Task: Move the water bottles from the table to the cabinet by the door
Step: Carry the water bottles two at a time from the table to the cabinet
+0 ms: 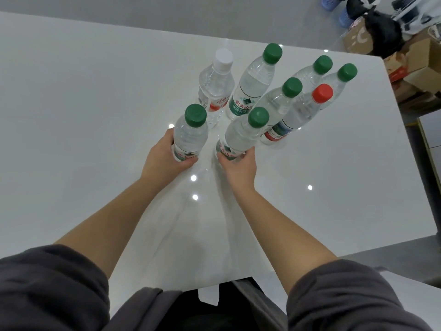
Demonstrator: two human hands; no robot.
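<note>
Water bottles (pixel 274 103), eight in all, upright in a loose cluster toward the far right of a glossy white table (pixel 71 115). Near-left bottle (pixel 189 137), green-capped, gripped at its label band by the left hand (pixel 164 156), fingers curled round the lower body from the left. Near-right bottle (pixel 241 137), also green-capped, held low at the label by the right hand (pixel 238 164), fingers wrapped round it from the near side. Bases of both hidden by the hands; resting or lifted, impossible to tell. Just behind, six more with no hand on them: a white-capped bottle (pixel 216 84), a red-capped bottle (pixel 303 111) and four green-capped. Cardboard boxes (pixel 420 68) on the floor beyond the table's far right corner.
</note>
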